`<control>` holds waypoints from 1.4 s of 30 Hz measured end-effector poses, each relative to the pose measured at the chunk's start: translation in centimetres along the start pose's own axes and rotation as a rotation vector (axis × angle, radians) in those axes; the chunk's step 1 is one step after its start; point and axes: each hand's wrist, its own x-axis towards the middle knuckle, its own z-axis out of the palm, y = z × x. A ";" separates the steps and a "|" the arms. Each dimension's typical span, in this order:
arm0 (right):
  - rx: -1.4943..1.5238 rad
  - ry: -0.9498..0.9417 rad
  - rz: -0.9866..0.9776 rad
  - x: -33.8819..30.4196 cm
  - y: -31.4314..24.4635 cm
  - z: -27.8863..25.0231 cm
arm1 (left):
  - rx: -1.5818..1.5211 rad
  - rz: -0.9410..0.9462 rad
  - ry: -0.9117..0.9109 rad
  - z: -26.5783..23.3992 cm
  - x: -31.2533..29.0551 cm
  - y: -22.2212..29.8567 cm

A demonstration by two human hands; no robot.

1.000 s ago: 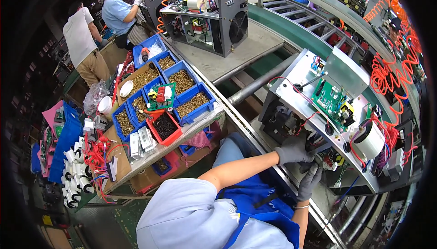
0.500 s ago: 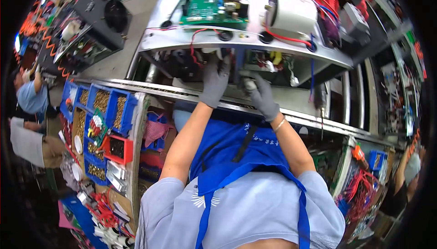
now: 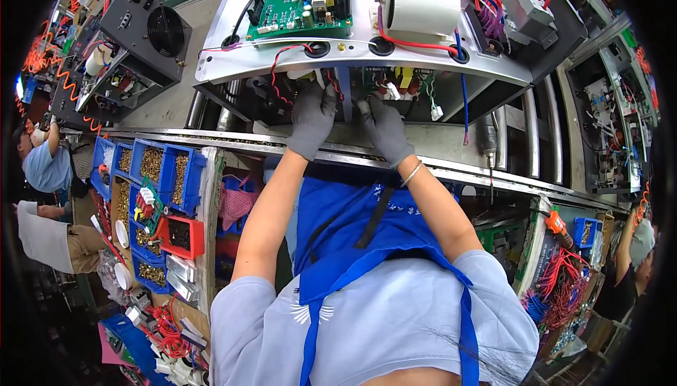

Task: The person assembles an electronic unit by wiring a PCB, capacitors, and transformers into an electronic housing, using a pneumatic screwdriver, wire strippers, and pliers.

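In front of me stands an electrical chassis with a silver metal shelf point(image 3: 247, 62), and both grey-gloved hands reach under the shelf's front edge. My left hand point(image 3: 314, 119) is closed beside a bluish upright divider point(image 3: 345, 97), its fingers bunched near a white cable and a red wire point(image 3: 274, 72). What it pinches is hidden. On the divider's other side, my right hand point(image 3: 385, 131) has its fingers curled near white connectors point(image 3: 390, 91); anything within them cannot be made out. A green circuit board point(image 3: 293, 16) and a large white cylinder point(image 3: 423, 4) sit on the shelf.
A white plug point(image 3: 436, 112) and a blue wire point(image 3: 465, 104) dangle at right. Nearby hangs a power screwdriver point(image 3: 488, 139). Blue bins point(image 3: 185, 174) of brass hardware and a red bin point(image 3: 182, 236) stand at left. Another chassis point(image 3: 144, 37) is at far left; co-workers point(image 3: 49, 160) stand beyond.
The view has shifted, so the chassis appears farther left. My right hand has moved in under the shelf, closer to the divider. My left hand remains under it.
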 end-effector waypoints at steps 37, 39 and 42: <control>0.623 -0.240 0.418 -9.9 -3.2 -4.9 | 0.719 -0.010 0.471 -27.6 -9.1 -2.4; 0.646 -0.212 0.401 -10.0 -3.6 -5.2 | 0.787 -0.226 0.464 -33.7 -9.8 -7.0; 0.666 -0.165 0.399 -9.8 -1.2 -3.8 | 0.849 -0.719 0.432 -41.6 -12.4 -15.7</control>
